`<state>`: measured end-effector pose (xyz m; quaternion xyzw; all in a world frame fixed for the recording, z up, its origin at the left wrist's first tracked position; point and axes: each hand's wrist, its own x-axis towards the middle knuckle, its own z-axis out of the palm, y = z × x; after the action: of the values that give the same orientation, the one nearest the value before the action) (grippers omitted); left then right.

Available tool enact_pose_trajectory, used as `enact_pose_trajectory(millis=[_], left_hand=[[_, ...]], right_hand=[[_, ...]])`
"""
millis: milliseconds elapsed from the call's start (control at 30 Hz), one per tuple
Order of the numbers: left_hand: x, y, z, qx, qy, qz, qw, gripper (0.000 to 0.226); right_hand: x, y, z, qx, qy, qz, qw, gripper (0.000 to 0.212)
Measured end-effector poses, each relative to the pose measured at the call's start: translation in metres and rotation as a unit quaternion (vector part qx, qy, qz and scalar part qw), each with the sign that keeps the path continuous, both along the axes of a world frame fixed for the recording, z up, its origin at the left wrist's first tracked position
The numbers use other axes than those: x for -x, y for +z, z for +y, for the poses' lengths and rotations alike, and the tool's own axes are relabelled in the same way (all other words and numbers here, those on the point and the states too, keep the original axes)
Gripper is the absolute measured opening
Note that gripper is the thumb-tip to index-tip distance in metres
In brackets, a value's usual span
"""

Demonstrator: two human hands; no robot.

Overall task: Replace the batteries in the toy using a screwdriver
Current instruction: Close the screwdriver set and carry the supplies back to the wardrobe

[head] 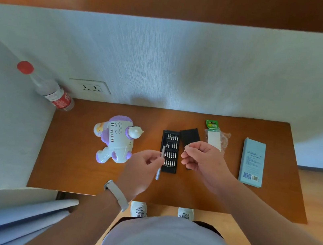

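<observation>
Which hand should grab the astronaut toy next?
Probably the left. The left hand hovers just beside the astronaut toy, while the right hand is past the bit case. But the left holds the screwdriver, which may need passing over first.

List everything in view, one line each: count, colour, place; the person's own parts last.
table: one, brown, against the wall
toy: one, white and purple, lying on the table's left part
bit case: one, black, open, mid-table
case lid: one, black, beside the bit case, farther right
battery pack: one, green-topped, right of the case lid
box: one, pale blue, table's right end
bottle: one, clear with red cap, table's far left corner
wall socket: one, white, behind the toy
screwdriver: one, silver, in the left grip
small piece: one, greyish, unidentifiable, in the right grip
wristband: one, white, left wrist
shoes: two, white, on the floor
left grip: one, holding the screwdriver
right grip: one, pinching the small piece
</observation>
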<state>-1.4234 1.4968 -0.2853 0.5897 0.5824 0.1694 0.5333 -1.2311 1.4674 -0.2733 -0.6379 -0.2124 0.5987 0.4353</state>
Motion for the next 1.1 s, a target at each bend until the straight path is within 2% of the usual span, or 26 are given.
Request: enact_pose_trajectory(millis=[233,400,600,933,1100], left_hand=[[-0.013,-0.048,0.024,0.033,0.047,0.021,0.998,0.021],[-0.025,-0.075,0.037,0.026,0.064,0.078,0.995,0.016],[-0.03,-0.096,0.043,0.023,0.032,0.13,0.991,0.019],[-0.032,-0.113,0.047,0.033,0.044,0.129,0.99,0.016],[-0.033,-0.117,0.049,0.021,0.036,0.14,0.989,0.022]], right_hand=[[0.004,-0.053,0.005,0.062,0.044,-0.075,0.994,0.007],[0.006,-0.077,0.023,0.086,0.067,-0.163,0.981,0.008],[0.012,-0.095,0.044,0.09,0.078,-0.212,0.97,0.01],[0.021,-0.12,0.064,0.065,0.122,-0.313,0.94,0.015],[0.024,-0.128,0.067,0.075,0.136,-0.347,0.925,0.01]])
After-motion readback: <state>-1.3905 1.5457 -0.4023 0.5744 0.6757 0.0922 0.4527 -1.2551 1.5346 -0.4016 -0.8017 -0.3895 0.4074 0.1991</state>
